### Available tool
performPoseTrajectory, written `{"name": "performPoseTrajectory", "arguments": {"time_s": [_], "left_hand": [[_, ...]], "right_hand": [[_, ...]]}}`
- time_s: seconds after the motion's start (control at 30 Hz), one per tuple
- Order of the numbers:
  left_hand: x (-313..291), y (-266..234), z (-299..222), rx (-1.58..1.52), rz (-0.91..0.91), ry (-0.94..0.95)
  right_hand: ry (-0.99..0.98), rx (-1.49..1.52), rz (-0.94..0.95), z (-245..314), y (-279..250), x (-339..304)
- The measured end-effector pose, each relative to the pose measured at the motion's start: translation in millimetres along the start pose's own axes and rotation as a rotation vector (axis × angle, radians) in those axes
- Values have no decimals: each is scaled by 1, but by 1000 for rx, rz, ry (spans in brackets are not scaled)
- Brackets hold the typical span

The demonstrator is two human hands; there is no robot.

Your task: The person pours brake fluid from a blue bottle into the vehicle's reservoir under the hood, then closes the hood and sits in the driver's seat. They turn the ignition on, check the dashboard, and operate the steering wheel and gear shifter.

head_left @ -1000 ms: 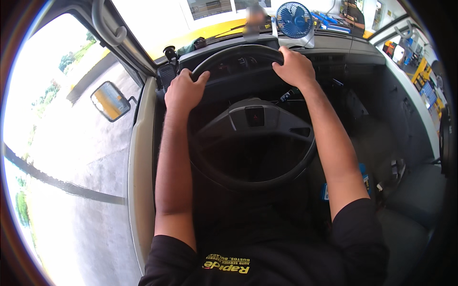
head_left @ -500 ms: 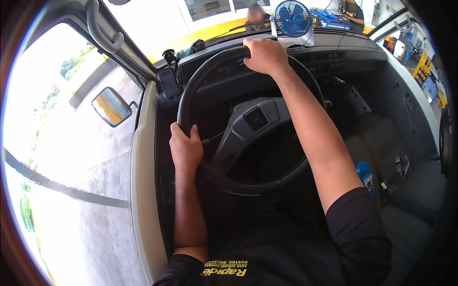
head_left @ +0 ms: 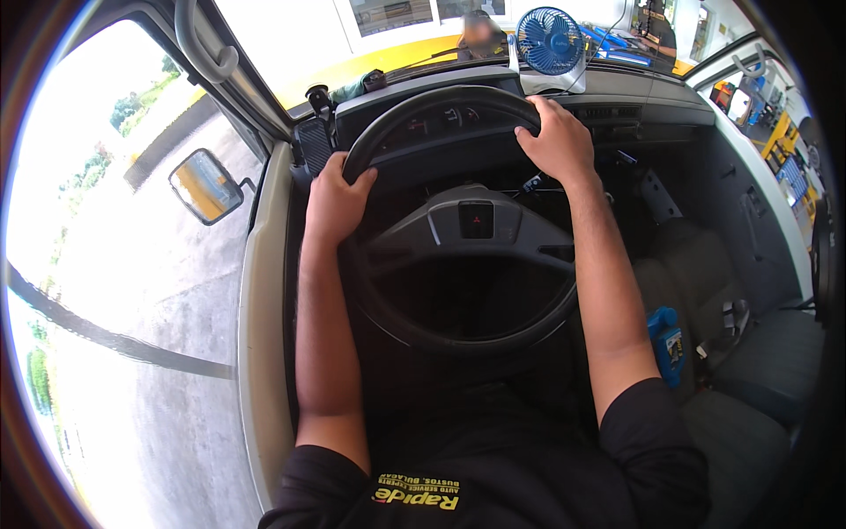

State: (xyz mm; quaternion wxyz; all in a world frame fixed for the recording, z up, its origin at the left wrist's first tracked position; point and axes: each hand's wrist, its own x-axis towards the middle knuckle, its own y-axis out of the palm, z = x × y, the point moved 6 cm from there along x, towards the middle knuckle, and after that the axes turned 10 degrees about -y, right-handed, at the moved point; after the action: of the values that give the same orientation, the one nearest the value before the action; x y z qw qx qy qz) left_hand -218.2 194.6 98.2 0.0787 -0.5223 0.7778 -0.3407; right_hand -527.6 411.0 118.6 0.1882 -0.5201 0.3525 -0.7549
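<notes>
I sit behind a large black steering wheel [head_left: 467, 238] with a grey hub. My left hand [head_left: 335, 198] grips the rim at its upper left. My right hand [head_left: 555, 141] grips the rim at its upper right. Both forearms are bare and reach up from a black shirt at the bottom edge. The dashboard [head_left: 617, 106] lies just beyond the wheel.
A small blue fan [head_left: 548, 42] stands on the dashboard. A side mirror [head_left: 204, 185] sticks out past the open left window. A grab handle [head_left: 198, 40] hangs on the left pillar. A blue bottle [head_left: 667, 344] lies beside the seat at the right. A person stands outside beyond the windscreen.
The wheel has turned back toward level. My left hand climbed from the rim's lower left to its upper left, and my right hand shifted from the top to the upper right.
</notes>
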Motion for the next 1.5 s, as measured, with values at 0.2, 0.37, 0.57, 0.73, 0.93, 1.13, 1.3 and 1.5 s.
{"name": "performPoseTrajectory", "arguments": {"time_s": [0.2,0.37,0.57,0.73,0.93,1.13,1.3,1.5], "left_hand": [[-91,-5,29,-79,-127,-176],[-99,-23,45,-170,-144,-136],[-91,-34,58,-246,-75,-175],[-94,-32,61,-250,-63,-201],[-94,-28,57,-240,-56,-160],[-94,-28,61,-307,-38,-189],[-90,-24,58,-254,-65,-142],[-99,-30,49,-216,-130,-121]], "right_hand": [[-132,261,-146,2,-46,-23],[39,282,-202,-26,-67,-73],[296,619,-128,-58,-43,-135],[602,711,-50,-82,-37,-170],[474,884,200,-72,-39,-157],[489,1007,236,-94,-40,-171],[316,993,-297,-96,-10,-142],[424,852,41,-96,-25,-142]]}}
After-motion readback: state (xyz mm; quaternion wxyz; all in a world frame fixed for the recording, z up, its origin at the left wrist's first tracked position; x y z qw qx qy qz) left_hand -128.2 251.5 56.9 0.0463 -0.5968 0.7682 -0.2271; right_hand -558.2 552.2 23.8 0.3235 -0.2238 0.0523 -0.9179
